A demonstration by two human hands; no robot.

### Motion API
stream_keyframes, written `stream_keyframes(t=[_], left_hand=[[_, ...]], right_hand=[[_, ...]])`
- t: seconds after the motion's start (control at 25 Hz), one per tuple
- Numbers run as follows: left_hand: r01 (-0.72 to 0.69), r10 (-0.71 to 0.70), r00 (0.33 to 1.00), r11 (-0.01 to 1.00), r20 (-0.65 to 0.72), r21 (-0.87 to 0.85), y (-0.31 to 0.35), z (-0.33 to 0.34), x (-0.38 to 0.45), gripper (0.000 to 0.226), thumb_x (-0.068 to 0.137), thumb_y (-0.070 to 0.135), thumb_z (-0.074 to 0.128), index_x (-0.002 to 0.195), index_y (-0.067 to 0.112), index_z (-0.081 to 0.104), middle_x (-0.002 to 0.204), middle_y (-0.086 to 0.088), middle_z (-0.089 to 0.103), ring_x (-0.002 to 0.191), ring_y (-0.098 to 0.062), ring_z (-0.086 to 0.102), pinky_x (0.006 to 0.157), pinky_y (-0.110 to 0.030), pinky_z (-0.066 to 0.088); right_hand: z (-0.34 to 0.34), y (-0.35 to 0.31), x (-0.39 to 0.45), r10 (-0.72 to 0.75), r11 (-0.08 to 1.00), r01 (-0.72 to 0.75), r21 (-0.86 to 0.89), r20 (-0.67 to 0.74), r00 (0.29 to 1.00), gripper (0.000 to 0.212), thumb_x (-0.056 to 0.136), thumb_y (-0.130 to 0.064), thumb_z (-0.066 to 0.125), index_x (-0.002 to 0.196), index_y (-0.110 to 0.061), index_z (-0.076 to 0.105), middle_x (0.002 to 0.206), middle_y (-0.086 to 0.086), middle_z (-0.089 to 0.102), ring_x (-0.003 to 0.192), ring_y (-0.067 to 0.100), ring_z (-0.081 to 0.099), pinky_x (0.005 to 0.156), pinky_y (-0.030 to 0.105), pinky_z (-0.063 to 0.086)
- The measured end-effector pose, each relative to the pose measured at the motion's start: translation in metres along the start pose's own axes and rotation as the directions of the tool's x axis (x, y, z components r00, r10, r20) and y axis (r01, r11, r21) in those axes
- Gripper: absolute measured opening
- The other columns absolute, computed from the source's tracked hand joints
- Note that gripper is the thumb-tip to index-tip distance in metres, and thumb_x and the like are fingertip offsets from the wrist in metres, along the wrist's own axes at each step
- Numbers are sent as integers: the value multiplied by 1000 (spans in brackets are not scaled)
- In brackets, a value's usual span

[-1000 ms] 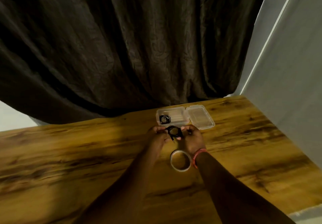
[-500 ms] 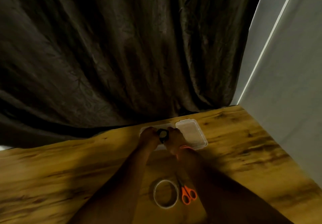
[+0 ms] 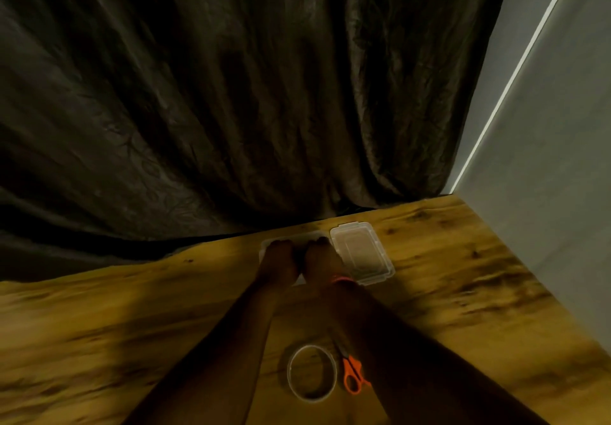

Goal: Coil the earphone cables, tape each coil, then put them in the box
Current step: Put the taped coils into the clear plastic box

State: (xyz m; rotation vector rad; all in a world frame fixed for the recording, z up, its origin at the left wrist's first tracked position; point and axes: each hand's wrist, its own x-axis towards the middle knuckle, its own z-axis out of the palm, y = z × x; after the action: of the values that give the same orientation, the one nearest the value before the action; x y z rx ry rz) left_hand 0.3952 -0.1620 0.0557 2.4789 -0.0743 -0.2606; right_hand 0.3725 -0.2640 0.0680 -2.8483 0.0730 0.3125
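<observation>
Clear box at far table edge, contents hidden under left hand and right hand; finger state indeterminable; lid lay open rightward.

Hands: two, the left hand and the right hand, side by side over the box
Boxes: one clear plastic box, its base mostly covered
Lids: one clear lid, lying open just right of the base
Tape rolls: one tape roll
Scissors: one pair of orange-handled scissors
Wristbands: one wristband, on the right wrist
Worktops: one wooden worktop
Curtains: one dark curtain
Earphone coils: none can be counted; the hands hide the inside of the box
</observation>
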Motion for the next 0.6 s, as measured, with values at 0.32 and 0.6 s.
stream_keyframes(t=[0.32,0.6], left_hand=[[59,-141,941,963,-307,-261,-55,6,-34,28,98,10,52,126,4,55,129,-24,55,110,-33,55,85,-30,39],[92,-153,987,806,-57,-584,-57,-12,-70,39,102,6,40,141,10,44,131,-17,56,119,-35,53,77,-27,43]], right_hand=[[23,41,-22,267,853,-118,509,-231,936,40,94,-12,51,134,-5,52,129,20,58,121,38,52,106,43,38],[33,25,-43,224,657,-36,753,-149,963,29,101,-23,48,125,-20,64,123,5,66,116,24,57,107,37,40]])
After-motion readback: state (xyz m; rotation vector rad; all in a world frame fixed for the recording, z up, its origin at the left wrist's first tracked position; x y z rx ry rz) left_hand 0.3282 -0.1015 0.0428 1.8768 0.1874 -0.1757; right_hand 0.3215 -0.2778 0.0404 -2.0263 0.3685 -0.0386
